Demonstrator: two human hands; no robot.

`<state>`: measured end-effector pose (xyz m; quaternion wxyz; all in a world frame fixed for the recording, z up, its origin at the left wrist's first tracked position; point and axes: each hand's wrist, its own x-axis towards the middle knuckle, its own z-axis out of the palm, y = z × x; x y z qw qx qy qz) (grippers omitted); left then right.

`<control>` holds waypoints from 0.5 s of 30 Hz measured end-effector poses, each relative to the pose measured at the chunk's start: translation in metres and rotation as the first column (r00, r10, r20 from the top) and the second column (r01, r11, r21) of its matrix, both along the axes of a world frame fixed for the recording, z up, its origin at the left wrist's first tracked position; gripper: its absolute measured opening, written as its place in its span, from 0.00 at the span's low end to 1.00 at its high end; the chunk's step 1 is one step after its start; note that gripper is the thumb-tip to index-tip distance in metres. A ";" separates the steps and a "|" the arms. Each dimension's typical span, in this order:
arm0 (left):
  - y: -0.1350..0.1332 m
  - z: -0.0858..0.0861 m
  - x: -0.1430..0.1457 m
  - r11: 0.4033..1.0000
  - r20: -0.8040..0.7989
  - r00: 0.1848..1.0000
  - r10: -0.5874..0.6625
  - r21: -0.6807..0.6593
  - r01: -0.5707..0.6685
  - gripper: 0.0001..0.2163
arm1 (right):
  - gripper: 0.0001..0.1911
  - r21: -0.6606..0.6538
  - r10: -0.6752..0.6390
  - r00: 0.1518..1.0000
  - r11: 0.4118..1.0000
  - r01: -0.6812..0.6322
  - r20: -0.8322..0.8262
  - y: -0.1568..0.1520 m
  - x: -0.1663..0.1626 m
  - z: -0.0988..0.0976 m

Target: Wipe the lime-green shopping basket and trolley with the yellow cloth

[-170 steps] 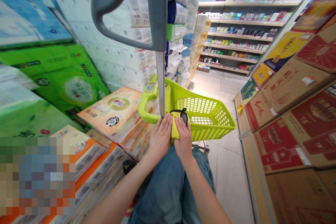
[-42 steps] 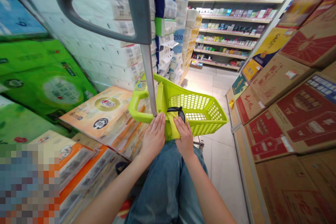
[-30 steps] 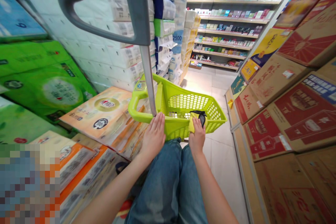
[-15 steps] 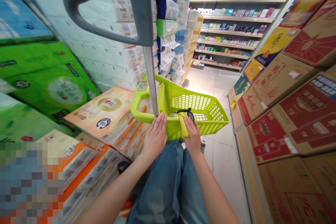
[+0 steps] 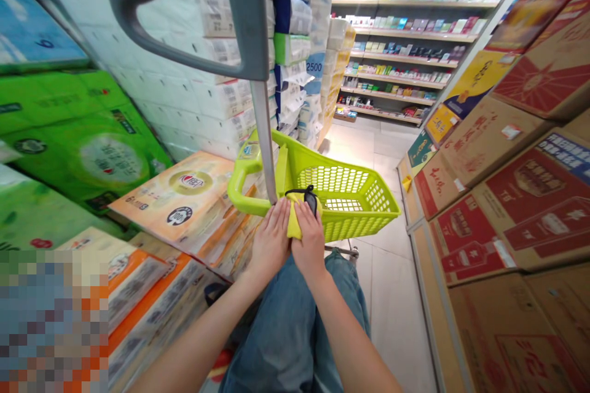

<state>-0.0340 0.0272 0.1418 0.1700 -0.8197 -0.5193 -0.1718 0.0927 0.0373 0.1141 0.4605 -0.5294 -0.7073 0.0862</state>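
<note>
A lime-green shopping basket [image 5: 369, 221] with a perforated body sits in front of my knees. Its grey pull handle [image 5: 255, 18] rises on a metal pole [image 5: 263, 135] at the near left end. On the basket's near rim, beside the foot of the pole, lies my left hand [image 5: 271, 236], fingers stretched flat over the edge. Just right of it, my right hand [image 5: 310, 242] presses a yellow cloth [image 5: 294, 221] with a black cord and dark patch against the same rim, fingers bent over it. The underside of the cloth and both thumbs are mostly hidden.
Stacked tissue packs [image 5: 207, 104] and an orange carton [image 5: 184, 190] stand close on the left. Brown and red cartons [image 5: 507, 196] line the right side. Shelves of small goods [image 5: 405, 61] stand at the back, beyond a tiled floor [image 5: 387, 295].
My right hand has slid left along the rim with the yellow cloth, up against my left hand. The left hand has stayed nearly in place, and the basket has shifted slightly left.
</note>
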 end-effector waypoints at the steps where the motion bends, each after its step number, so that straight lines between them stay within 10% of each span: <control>1: 0.000 0.000 0.000 1.000 0.000 1.000 -0.005 0.005 0.005 0.32 | 0.40 0.011 0.026 1.000 1.000 -0.027 0.015 -0.002 -0.005 0.003; 7: 0.000 0.002 0.000 1.000 0.010 1.000 0.009 -0.025 -0.009 0.34 | 0.41 0.031 0.056 0.987 0.998 -0.061 0.153 -0.003 0.033 -0.013; 15: -0.001 0.003 0.002 0.999 0.009 1.000 0.025 -0.037 -0.025 0.36 | 0.44 -0.055 -0.249 0.963 0.965 0.255 0.100 0.009 0.118 -0.058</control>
